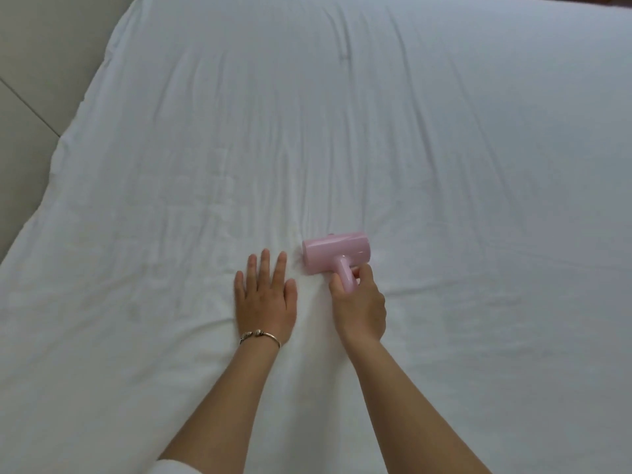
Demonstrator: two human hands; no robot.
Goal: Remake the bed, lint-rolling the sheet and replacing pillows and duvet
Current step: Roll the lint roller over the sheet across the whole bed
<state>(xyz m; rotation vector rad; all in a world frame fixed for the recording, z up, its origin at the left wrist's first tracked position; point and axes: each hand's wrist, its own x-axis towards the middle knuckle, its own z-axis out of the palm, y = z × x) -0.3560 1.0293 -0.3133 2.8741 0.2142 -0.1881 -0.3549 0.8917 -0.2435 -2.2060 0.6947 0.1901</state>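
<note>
Evidently the left hand [265,295] lies flat, fingers straight, pinning the sheet [342,131] taut — right hand [359,302] grasps the pink lint roller [335,253] by its handle — drum down

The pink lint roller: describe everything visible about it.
The lint roller is pale pink, glossy, plastic-looking, T-shaped: a wide drum with a short, thick handle from its middle. The drum lies on the white sheet, its axis running left-right and slightly tilted; the handle points back toward the person. The right hand grips the handle, thumb on one side, fingers on the other. The left hand lies flat on the sheet just left of it, not touching it.
</note>
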